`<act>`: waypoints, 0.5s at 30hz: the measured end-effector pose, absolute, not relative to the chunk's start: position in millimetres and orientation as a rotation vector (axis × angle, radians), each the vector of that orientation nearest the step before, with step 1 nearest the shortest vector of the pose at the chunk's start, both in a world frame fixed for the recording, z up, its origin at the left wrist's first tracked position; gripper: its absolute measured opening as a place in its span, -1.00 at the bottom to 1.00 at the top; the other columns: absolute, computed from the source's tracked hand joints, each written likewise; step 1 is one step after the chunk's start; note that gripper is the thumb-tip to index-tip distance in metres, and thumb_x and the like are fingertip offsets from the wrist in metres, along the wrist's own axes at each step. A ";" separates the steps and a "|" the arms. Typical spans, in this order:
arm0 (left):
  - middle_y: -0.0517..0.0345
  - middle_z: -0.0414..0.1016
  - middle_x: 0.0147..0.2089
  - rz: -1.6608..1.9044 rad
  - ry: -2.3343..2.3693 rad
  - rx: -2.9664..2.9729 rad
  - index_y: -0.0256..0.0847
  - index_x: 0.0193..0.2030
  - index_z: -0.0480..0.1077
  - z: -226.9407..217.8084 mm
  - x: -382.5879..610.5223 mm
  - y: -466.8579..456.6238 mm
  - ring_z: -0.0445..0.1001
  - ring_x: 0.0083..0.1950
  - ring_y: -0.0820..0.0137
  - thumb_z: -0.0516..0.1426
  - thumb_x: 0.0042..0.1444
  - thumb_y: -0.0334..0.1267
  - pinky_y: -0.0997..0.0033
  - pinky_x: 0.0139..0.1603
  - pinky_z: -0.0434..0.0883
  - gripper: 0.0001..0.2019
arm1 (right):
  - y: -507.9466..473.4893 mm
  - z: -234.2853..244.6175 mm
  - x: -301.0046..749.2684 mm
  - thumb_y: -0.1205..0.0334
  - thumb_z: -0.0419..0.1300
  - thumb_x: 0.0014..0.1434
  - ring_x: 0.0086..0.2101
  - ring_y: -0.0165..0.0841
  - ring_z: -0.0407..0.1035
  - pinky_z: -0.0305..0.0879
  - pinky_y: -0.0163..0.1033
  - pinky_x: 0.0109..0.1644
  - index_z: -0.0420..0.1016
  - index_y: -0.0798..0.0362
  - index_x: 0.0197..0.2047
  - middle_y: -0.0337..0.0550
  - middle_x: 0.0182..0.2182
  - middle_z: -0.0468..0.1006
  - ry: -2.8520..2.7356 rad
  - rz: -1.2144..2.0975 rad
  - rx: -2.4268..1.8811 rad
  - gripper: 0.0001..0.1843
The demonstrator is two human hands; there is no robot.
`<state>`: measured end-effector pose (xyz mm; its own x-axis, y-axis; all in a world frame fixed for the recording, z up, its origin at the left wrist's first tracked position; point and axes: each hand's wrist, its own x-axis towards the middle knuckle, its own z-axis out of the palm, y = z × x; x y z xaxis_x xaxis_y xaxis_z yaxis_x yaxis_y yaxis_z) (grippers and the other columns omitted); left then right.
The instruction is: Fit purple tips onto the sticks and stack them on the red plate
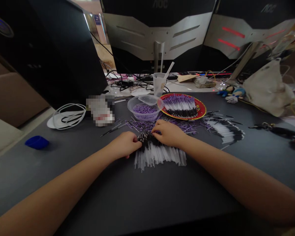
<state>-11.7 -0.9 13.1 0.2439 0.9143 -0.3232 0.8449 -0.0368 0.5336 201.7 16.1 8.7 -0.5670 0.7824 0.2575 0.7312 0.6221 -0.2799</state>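
A spread bundle of thin sticks (159, 154) with clear-white shafts and black ends lies on the dark desk, black ends pointing away from me. At its left edge, my left hand (124, 144) is closed, fingers curled and thumb against the black ends; anything inside it is hidden. My right hand (168, 132) bends over the black ends from the right, thumb and fingertips pinched together on something too small to make out. Just beyond both hands, loose purple pieces (186, 127) are scattered. More of them fill a clear plastic bowl (145, 113).
A red plate (202, 111) holds purple, white and black sticks. Another stick pile (225, 131) lies at right. Around them are a plastic cup (158, 83) with a straw, a blue object (36, 142), a coiled cable (70, 114), keys (265, 126), and monitors (159, 32) behind.
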 end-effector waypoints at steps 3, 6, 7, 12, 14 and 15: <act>0.26 0.34 -0.63 0.210 1.566 1.790 -0.21 -0.49 0.27 12.5 -9.8 -2.1 0.35 -0.76 0.44 0.06 0.00 -0.19 0.58 -0.81 0.11 -0.85 | 16.2 5.4 200.1 0.29 0.10 0.18 -0.21 -0.30 0.37 0.26 -0.21 -0.11 0.52 0.07 -0.26 -0.10 -0.24 0.44 -2.456 0.218 -1.183 -0.83; 0.29 0.33 -0.60 0.364 1.493 1.693 -0.19 -0.46 0.22 8.5 -6.6 -2.5 0.35 -0.74 0.49 0.03 0.03 -0.24 0.62 -0.82 0.09 -0.88 | 14.0 4.0 202.9 0.31 0.06 0.21 -0.19 -0.30 0.34 0.25 -0.21 -0.12 0.43 0.08 -0.22 -0.08 -0.19 0.42 -2.402 0.218 -1.135 -0.86; 0.31 0.32 -0.61 0.438 1.464 1.678 -0.19 -0.46 0.21 6.6 -5.6 -2.5 0.33 -0.74 0.52 0.02 0.04 -0.26 0.64 -0.81 0.09 -0.89 | 12.7 4.2 203.9 0.32 0.05 0.22 -0.19 -0.29 0.34 0.25 -0.21 -0.12 0.40 0.09 -0.22 -0.07 -0.19 0.42 -2.385 0.219 -1.117 -0.87; 0.36 0.30 -0.63 0.792 1.360 1.576 -0.20 -0.46 0.20 -1.1 -4.1 -0.7 0.14 -0.79 0.64 0.03 0.10 -0.27 0.68 -0.80 0.04 -0.86 | 1.7 6.3 208.7 0.33 0.00 0.25 -0.29 -0.33 0.33 0.25 -0.23 -0.20 0.33 0.05 -0.17 -0.14 -0.29 0.45 -2.284 0.317 -1.064 -0.88; 0.32 0.39 -0.57 0.849 1.326 1.474 -0.20 -0.42 0.20 -1.5 -4.8 0.9 0.16 -0.79 0.63 0.02 0.12 -0.24 0.66 -0.82 0.04 -0.86 | -3.8 7.7 210.1 0.38 -0.02 0.25 -0.25 -0.33 0.35 0.26 -0.22 -0.15 0.35 0.05 -0.13 -0.13 -0.26 0.47 -2.239 0.353 -1.026 -0.82; 0.29 0.43 -0.53 0.875 1.312 1.422 -0.20 -0.40 0.21 -1.2 -5.3 1.7 0.17 -0.79 0.63 0.03 0.13 -0.23 0.65 -0.82 0.05 -0.87 | -6.4 8.8 210.4 0.42 -0.03 0.24 -0.21 -0.33 0.35 0.26 -0.21 -0.11 0.37 0.06 -0.13 -0.11 -0.23 0.47 -2.227 0.364 -0.992 -0.79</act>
